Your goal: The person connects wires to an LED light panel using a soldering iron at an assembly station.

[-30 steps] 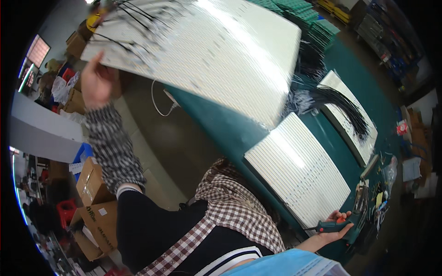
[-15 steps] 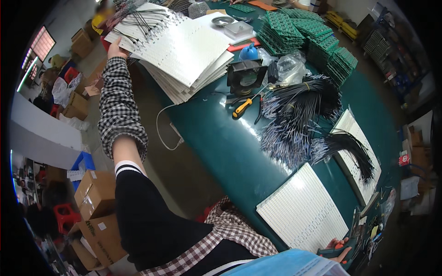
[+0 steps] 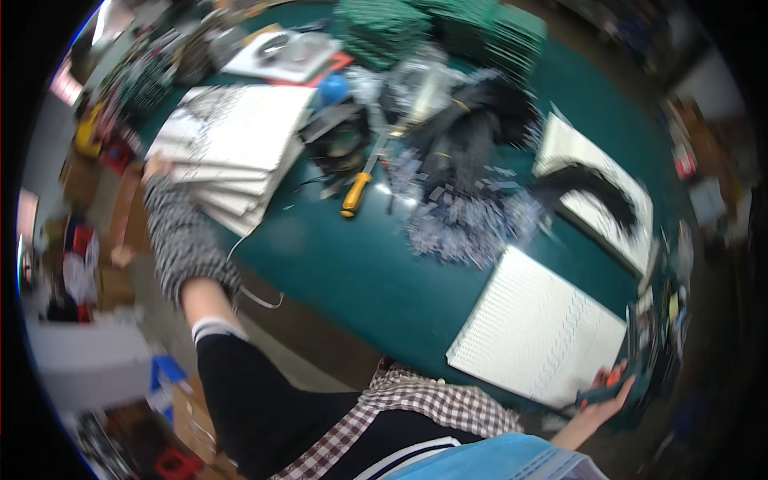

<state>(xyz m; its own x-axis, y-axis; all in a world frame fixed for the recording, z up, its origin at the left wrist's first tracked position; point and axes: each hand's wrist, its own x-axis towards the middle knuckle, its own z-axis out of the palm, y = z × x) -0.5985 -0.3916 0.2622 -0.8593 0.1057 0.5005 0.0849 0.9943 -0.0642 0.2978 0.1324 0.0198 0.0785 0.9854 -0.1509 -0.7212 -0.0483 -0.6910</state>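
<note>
At the far left, my left hand (image 3: 157,166) is closed on the near left edge of a white perforated board (image 3: 256,120), which lies on a stack of similar boards (image 3: 232,200). Motion smears its fingers. Thin dark cables lie over that board's far part. At the near right, my right hand (image 3: 606,408) is wrapped round a dark green hand tool with orange parts (image 3: 602,392); its exact kind is unclear. The tool is by the lower right corner of another white perforated board (image 3: 536,332), which has a band of small marks across it.
Mid-table are a big bundle of black cables (image 3: 472,160), a yellow-handled screwdriver (image 3: 358,192) and a dark fan-like unit (image 3: 336,140). Green trays (image 3: 380,32) are stacked at the back. A smaller cable bundle (image 3: 596,196) lies on a white board at right. A white cord (image 3: 260,300) hangs off the edge.
The view has swung, so the table sits differently in it and is blurred. My left hand stays at the far boards' edge; my right hand and its tool show more fully.
</note>
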